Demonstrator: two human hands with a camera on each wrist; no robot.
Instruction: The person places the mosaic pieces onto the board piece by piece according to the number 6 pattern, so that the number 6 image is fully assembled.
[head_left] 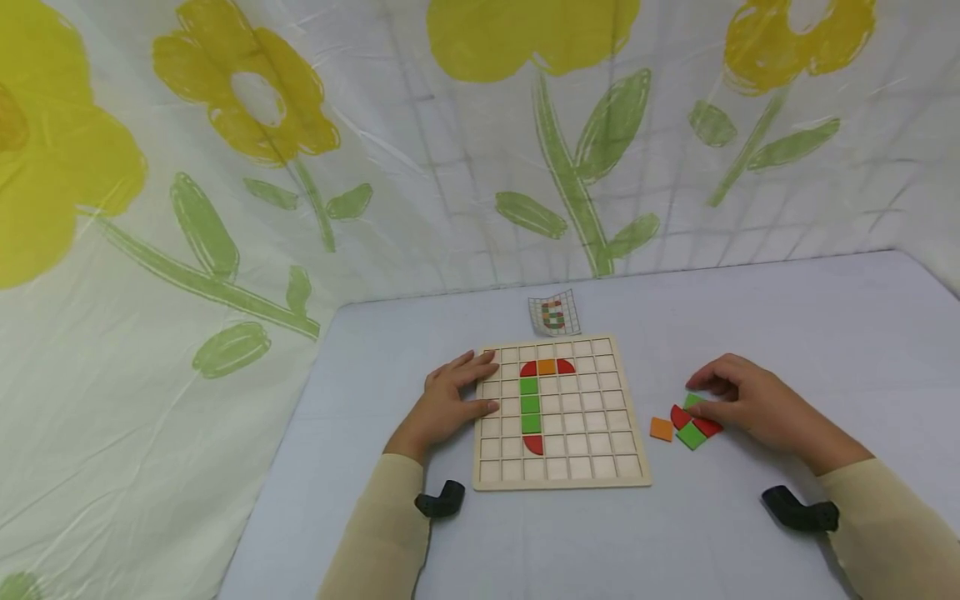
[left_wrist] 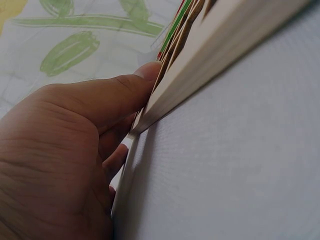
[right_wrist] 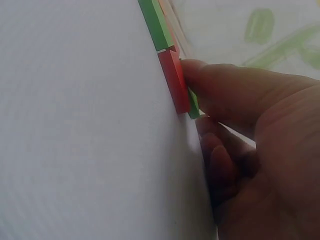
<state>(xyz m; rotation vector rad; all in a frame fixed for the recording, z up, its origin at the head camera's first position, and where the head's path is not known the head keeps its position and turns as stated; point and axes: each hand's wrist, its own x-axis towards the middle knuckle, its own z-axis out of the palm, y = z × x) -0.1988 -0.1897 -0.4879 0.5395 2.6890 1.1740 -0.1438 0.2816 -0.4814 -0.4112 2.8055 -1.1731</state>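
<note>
A square wooden grid board point(head_left: 592, 462) lies on the table. My left hand point(head_left: 448, 400) rests at its left edge, fingers and thumb reaching over the rim; the left wrist view shows the thumb point(left_wrist: 147, 72) against the rim. Red quarter-round tiles point(head_left: 533, 444), green square tiles point(head_left: 530, 404) and an orange square tile point(head_left: 547, 367) sit in its cells. Right of the board, my right hand point(head_left: 750, 404) has its thumb and curled fingers either side of a green tile point(head_left: 693, 401). Beside it, a red tile point(right_wrist: 172, 80) lies close under the thumb.
Another green tile point(head_left: 691, 436), a red quarter-round tile point(head_left: 680, 416) and an orange tile point(head_left: 662, 429) lie loose by the right hand. Behind the board is a small paper card point(head_left: 536, 312) with a coloured grid pattern. A flower-printed curtain point(head_left: 450, 167) hangs along the table's back edge.
</note>
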